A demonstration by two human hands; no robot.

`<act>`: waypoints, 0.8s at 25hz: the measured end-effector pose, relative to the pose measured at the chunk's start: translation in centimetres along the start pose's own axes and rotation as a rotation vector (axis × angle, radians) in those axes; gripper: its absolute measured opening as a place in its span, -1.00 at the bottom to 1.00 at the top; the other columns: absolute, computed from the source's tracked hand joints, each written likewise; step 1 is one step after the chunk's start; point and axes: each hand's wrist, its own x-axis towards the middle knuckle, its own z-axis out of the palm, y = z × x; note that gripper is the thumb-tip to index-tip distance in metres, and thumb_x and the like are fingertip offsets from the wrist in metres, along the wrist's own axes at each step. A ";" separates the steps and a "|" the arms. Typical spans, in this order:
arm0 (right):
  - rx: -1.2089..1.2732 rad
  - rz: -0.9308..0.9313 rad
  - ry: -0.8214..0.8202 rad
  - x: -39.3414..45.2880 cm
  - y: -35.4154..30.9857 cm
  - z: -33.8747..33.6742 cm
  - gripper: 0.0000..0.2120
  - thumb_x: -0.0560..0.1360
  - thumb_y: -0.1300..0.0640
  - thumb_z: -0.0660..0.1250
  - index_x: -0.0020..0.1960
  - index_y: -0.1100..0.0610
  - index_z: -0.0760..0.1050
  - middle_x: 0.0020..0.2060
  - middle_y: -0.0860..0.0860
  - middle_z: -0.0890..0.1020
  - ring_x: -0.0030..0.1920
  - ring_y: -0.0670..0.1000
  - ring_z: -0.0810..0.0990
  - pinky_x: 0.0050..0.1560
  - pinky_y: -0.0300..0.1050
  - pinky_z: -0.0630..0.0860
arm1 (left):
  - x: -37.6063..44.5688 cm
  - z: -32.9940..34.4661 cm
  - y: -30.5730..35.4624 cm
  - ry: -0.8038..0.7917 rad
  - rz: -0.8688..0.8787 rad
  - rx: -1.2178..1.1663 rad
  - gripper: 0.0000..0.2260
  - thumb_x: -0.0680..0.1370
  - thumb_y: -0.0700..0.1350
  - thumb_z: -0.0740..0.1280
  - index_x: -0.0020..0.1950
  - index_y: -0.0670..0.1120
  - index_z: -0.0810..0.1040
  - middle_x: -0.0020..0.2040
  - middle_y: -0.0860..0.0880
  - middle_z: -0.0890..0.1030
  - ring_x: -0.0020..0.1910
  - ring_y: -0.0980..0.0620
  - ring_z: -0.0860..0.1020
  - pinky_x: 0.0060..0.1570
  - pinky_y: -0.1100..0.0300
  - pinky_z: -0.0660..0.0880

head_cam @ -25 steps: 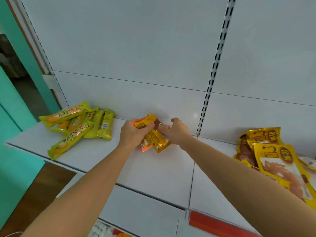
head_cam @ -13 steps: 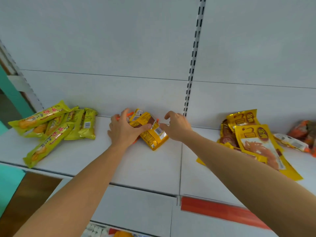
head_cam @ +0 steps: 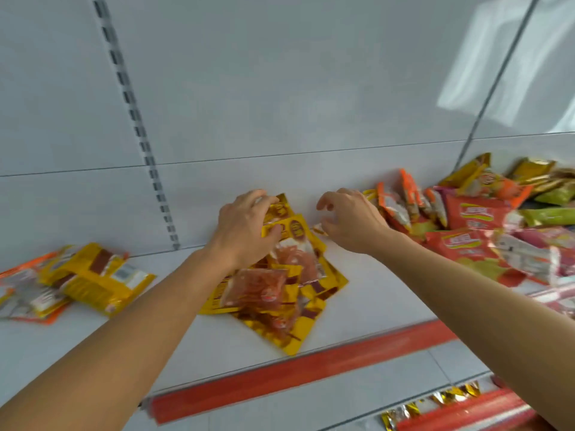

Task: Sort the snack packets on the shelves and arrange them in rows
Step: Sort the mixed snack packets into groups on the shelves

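Note:
A pile of gold packets with clear windows (head_cam: 280,284) lies in the middle of the white shelf (head_cam: 373,293). My left hand (head_cam: 245,231) grips the top edge of the uppermost gold packet, thumb under and fingers over it. My right hand (head_cam: 348,219) hovers just right of that pile with fingers curled and nothing in them, close to a small packet corner (head_cam: 320,229). The small yellow and orange packets (head_cam: 84,275) lie at the left of the shelf, away from both hands.
A heap of red, orange and green snack bags (head_cam: 473,225) fills the shelf's right side. A red price strip (head_cam: 295,373) runs along the front edge. A slotted upright (head_cam: 140,132) stands in the back wall. Gold packets (head_cam: 435,402) show on a lower shelf.
Both hands let go of the small yellow packets, which now lie at the left. The view and hands shifted right to the gold packet pile, and my left hand took hold of the top one.

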 end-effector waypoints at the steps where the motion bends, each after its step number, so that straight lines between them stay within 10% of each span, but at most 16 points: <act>1: -0.030 0.021 0.012 -0.6 2.8 -1.2 -0.70 0.45 0.02 0.26 0.15 0.00 0.58 0.05 0.05 0.61 0.14 0.14 0.55 0.13 0.07 0.51 | 1.3 1.3 2.2 -0.041 0.031 0.008 -0.40 0.49 0.21 0.14 0.47 -0.01 0.43 0.47 -0.04 0.41 0.47 -0.09 0.36 0.39 -0.06 0.30; 10: -0.008 0.129 0.061 -2.0 22.0 -6.6 -0.42 0.47 -0.12 0.37 0.40 0.13 0.41 0.23 0.12 0.54 0.28 0.17 0.51 0.20 0.03 0.49 | 11.3 11.0 16.9 -0.174 -0.101 -0.080 -0.43 0.52 0.06 0.40 0.43 -0.17 0.36 0.33 -0.20 0.52 0.32 -0.24 0.48 0.21 0.04 0.38; 16: -0.026 0.042 -0.162 2.7 24.0 -3.4 -0.04 0.37 -0.26 0.42 0.57 0.09 0.07 0.36 0.19 0.42 0.36 0.28 0.41 0.31 0.14 0.42 | 12.7 14.9 18.6 0.036 -0.398 0.242 -0.37 0.32 0.21 0.50 0.31 0.00 0.42 0.25 -0.13 0.39 0.26 -0.23 0.40 0.16 -0.11 0.40; 20: -0.006 0.009 -0.247 3.3 23.7 -1.7 0.12 0.20 -0.54 0.29 0.57 -0.17 -0.13 0.45 0.24 0.24 0.48 0.31 0.20 0.38 0.37 0.24 | 12.9 15.9 18.6 0.039 -0.432 -0.081 -0.27 0.32 0.06 0.56 0.42 0.05 0.34 0.23 -0.15 0.39 0.17 -0.27 0.53 0.10 -0.07 0.53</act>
